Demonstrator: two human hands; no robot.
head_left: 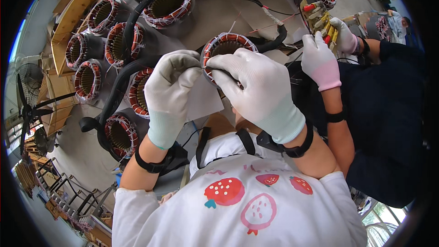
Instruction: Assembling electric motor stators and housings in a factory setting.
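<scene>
Pinching at the winding of one stator (227, 48), both gloved hands meet over its near rim in the head view: left hand (171, 87) has fingers (194, 64) closed on what looks like a thin white tie or lead, too fine to tell which, and right hand (254, 89) has fingers (215, 71) closed on the same spot, thumb and forefinger tips touching the copper coil end w/ its white lacing. That stator sits on the desk (219, 16) just ahead of the person's chest, partly hidden by the right hand. Progress, as a judgement: the lacing on this unit's visible far rim looks done, the near rim is under the hands so can't tell how much is left; the pinch suggests a tie being tightened or finished, not yet let go. To the left, approx. eight more stators (119, 43) lie in rows w/ white lacing already on the red-copper coil ends, so they look done at this stage. A thick black hose (132, 16) loops btwn them. On the right a co-worker's gloved hands (320, 59) hold a bundle of yellow and red tools (320, 20), apart from the person's own hands. A fan (27, 105) stands far left.
</scene>
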